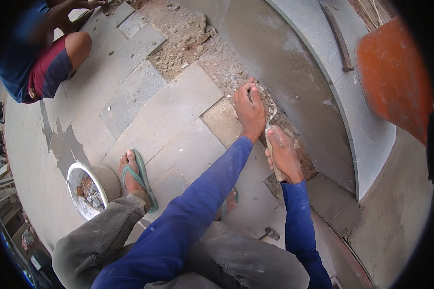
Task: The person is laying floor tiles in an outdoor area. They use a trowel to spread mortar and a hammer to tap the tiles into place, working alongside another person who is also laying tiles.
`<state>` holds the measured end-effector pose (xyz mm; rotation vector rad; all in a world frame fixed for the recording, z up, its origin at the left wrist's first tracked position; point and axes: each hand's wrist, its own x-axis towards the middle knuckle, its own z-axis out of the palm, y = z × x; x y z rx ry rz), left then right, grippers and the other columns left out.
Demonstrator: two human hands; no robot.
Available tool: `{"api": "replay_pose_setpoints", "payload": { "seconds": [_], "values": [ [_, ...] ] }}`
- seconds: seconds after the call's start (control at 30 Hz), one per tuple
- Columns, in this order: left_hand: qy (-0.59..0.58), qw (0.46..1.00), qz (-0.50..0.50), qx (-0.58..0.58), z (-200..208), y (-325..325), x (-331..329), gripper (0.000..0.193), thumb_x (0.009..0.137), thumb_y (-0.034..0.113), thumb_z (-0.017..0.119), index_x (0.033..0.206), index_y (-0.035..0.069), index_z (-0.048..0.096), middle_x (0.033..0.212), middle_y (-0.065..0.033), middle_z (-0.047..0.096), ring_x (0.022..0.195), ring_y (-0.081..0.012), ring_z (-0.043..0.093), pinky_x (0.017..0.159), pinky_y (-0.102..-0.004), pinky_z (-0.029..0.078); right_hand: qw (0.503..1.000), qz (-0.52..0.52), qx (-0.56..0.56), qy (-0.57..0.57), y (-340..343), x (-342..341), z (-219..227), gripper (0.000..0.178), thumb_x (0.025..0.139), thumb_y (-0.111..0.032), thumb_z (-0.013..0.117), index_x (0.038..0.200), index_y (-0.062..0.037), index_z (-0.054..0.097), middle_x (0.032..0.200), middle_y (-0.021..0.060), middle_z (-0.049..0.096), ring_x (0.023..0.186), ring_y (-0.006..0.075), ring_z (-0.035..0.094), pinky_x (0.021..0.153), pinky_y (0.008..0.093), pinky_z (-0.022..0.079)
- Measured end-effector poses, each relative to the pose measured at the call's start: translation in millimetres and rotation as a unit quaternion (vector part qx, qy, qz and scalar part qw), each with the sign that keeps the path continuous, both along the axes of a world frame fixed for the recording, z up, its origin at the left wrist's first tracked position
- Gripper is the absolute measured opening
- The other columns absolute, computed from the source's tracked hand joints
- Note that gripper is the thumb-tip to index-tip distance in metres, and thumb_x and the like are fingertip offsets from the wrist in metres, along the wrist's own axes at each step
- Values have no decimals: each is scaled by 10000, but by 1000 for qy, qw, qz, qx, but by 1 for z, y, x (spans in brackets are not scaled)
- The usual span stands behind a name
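Note:
My right hand (285,153) is wrapped round the wooden handle (278,172) of a small trowel, whose metal neck (268,124) points away from me. The blade is hard to make out against the rubble. Just left of it, my left hand (250,110) is closed with its fingers curled, over the strip of broken mortar and dirt (222,72) along the curved wall. Something dark shows between the left thumb and fingers, too small to name. Grey paving slabs (183,91) lie beside the strip, and a tan bare patch (223,121) sits by my left wrist.
A pale bucket (112,182) holding rubble stands left of my sandalled foot (132,173). A hammer (272,234) lies by my right knee. On the ledge at right are a rusty metal bar (339,38) and an orange tub (395,77). Another person (48,62) crouches at upper left.

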<state>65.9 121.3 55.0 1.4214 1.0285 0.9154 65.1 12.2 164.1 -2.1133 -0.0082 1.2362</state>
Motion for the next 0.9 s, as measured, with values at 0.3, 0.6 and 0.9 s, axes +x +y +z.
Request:
{"api": "replay_pose_setpoints", "payload": {
  "seconds": [0.3, 0.6, 0.9],
  "values": [
    [23, 991, 130, 31, 58, 67, -115, 174, 1026, 170, 503, 1086, 26, 579, 1294, -169, 651, 1184, -311, 581, 1023, -407, 435, 991, 127, 38, -5, 62, -82, 45, 554, 1050, -421, 466, 1435, -22, 484, 684, 38, 528, 492, 87, 472, 442, 272, 390],
    [-20, 886, 442, 138, 110, 166, -336, 231, 1036, 191, 498, 1090, -17, 582, 1301, -198, 642, 1101, -280, 614, 973, -387, 467, 802, 526, 278, -58, 188, -222, 65, 382, 1033, -316, 492, 1243, -3, 554, 883, 252, 679, 850, 413, 672, 724, 497, 489],
    [251, 700, 666, -67, 65, 138, -500, 542, 983, 336, 537, 1355, -58, 523, 1373, -256, 550, 1305, -384, 503, 1104, -421, 371, 620, 673, 312, -256, 214, -362, 43, 402, 969, -287, 580, 1315, -84, 576, 915, 245, 673, 876, 425, 664, 806, 542, 456]
  ]
}}
